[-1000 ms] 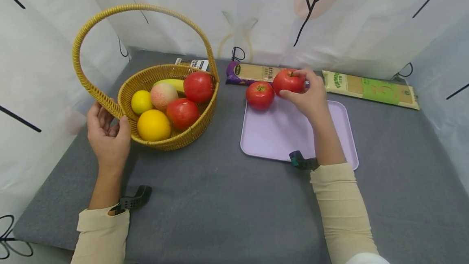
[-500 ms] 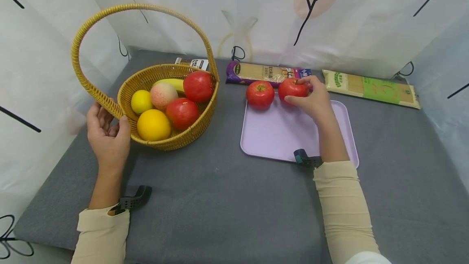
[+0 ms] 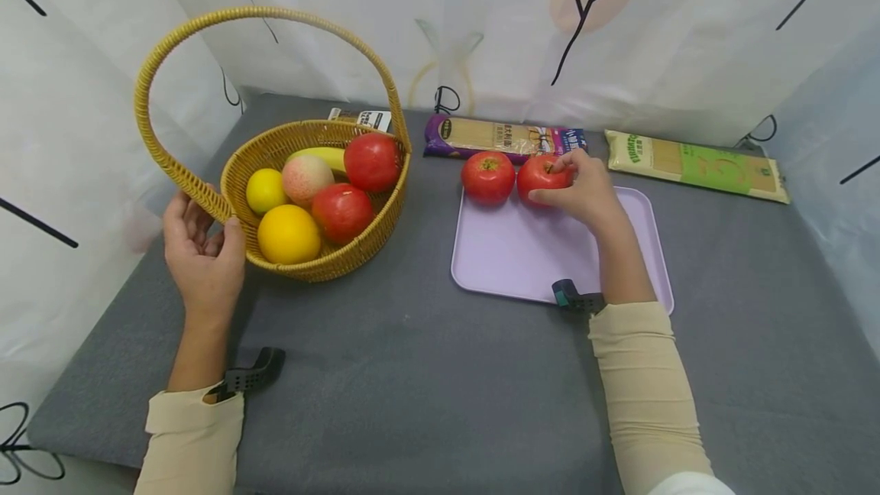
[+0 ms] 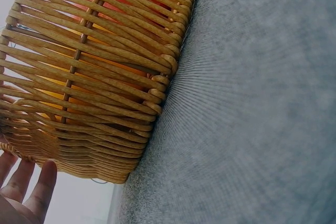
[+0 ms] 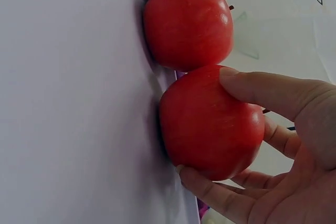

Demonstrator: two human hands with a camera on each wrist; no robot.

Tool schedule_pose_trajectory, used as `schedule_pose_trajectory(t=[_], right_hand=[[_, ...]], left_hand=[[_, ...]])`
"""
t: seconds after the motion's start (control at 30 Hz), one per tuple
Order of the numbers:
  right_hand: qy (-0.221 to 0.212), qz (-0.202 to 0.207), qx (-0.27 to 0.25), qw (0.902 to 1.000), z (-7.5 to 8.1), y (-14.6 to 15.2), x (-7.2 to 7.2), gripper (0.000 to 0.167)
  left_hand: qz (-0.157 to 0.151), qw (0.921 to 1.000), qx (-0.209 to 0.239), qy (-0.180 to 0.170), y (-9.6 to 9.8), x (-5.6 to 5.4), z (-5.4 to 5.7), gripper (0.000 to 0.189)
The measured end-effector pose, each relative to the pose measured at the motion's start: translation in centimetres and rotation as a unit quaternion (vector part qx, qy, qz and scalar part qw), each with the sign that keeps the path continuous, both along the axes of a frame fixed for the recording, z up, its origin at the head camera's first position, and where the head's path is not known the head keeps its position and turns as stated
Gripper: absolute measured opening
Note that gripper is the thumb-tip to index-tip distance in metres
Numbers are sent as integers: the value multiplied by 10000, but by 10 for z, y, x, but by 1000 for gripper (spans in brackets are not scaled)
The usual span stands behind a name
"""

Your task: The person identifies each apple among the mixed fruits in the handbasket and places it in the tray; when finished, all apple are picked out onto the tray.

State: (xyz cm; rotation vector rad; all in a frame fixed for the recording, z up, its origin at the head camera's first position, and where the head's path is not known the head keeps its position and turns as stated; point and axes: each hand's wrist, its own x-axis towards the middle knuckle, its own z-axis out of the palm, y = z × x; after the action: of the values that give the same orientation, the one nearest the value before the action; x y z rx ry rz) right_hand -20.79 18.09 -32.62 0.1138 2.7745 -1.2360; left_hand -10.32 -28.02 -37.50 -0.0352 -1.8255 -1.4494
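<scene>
My left hand (image 3: 205, 266) grips the yellow wicker basket (image 3: 367, 249) where its tall handle meets the rim; the left wrist view shows fingertips (image 4: 44, 182) against the weave. Inside lie two red fruits (image 3: 342, 214), a peach (image 3: 307, 180), a banana (image 3: 331, 156), a small yellow fruit (image 3: 266, 191) and an orange (image 3: 289, 235). With thumb and fingers my right hand (image 3: 590, 193) holds a red apple (image 3: 539, 180) at the back of the lilac tray (image 3: 512, 250). Right beside it, on the tray's back left corner, sits another apple (image 3: 487, 178).
Behind the tray lies a purple pasta packet (image 3: 474, 136), and a green noodle packet (image 3: 694, 165) is to its right. Another packet (image 3: 360, 118) shows partly behind the basket. A patterned white curtain (image 3: 495, 29) hangs along the back of the grey table (image 3: 412, 373).
My right hand has brought its apple down onto the tray, first toward me and then slightly left against the other apple. The left hand and basket have stayed put.
</scene>
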Motion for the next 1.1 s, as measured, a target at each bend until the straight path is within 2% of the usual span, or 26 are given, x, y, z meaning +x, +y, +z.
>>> schedule_pose_trajectory(t=[0.17, 0.33, 0.47, 0.53, 0.63, 0.77, 0.9, 1.0, 1.1], right_hand=[[-101, 101, 109, 9998, 1, 0, -1, 54], [-14, 242, 320, 9992, 6, -2, 1, 49], [362, 321, 670, 9966, 17, -10, 6, 47], [701, 409, 760, 9938, 24, -20, 10, 45], [1182, 759, 783, 9870, 31, -42, 15, 39], [1743, 1619, 766, 9683, 32, -80, 20, 33], [2421, 2494, 658, 9353, 23, -119, 19, 32], [2906, 2872, 713, 9099, 16, -144, 14, 33], [3152, 2994, 1047, 8944, 13, -166, 9, 37]], left_hand=[[79, 9999, 54, -54, 1, 0, 1, 57], [64, 10000, 52, -21, 1, 2, 1, 56], [19, 10000, 75, 35, -1, 1, -1, 56], [49, 9999, 117, 10, -2, 1, -2, 57], [142, 9998, 131, -43, -4, 1, -3, 57], [179, 9998, -8, -46, -5, 2, -1, 57], [171, 9998, 18, -54, 0, 3, 3, 56], [133, 9999, 33, -70, 3, 4, 5, 56], [89, 9999, -20, -53, 3, 3, 4, 56]])
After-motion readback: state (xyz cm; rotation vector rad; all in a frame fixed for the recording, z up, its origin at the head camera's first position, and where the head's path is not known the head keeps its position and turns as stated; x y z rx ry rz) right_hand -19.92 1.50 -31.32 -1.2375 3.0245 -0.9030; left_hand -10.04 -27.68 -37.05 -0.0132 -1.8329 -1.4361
